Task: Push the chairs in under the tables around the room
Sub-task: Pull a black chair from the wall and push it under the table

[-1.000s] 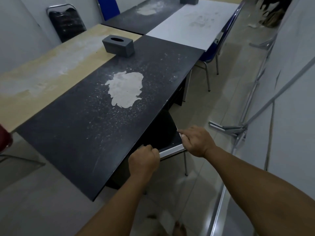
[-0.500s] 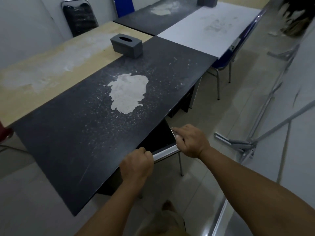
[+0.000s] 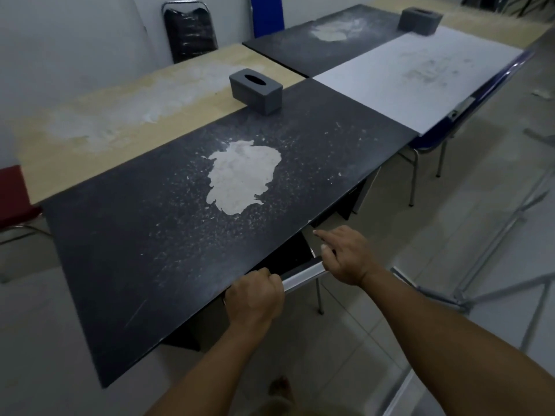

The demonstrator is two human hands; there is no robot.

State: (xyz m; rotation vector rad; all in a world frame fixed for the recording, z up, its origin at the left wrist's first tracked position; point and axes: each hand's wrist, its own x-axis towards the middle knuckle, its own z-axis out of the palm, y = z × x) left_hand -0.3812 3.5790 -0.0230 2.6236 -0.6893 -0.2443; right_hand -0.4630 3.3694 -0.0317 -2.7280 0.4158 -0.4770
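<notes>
A black chair with a chrome back rail (image 3: 303,273) sits almost wholly under the dark speckled table (image 3: 150,220); only its top rail and one leg show. My left hand (image 3: 255,298) grips the rail's left part, right at the table edge. My right hand (image 3: 345,256) rests on the rail's right corner with the index finger stretched straight along the chair's side frame. Its other fingers are hidden. A blue chair (image 3: 432,139) stands tucked against the white table (image 3: 405,76) farther along.
A grey tissue box (image 3: 255,91) sits on the dark table, and another tissue box (image 3: 420,19) farther back. A red chair (image 3: 12,193) is at the left end, and a black chair (image 3: 189,28) stands by the wall. A metal stand frame (image 3: 480,295) lies on the tiled floor at right.
The chair has slid farther under the dark table, so less of its black back shows. My right hand loosened from a full grip and its index finger straightened.
</notes>
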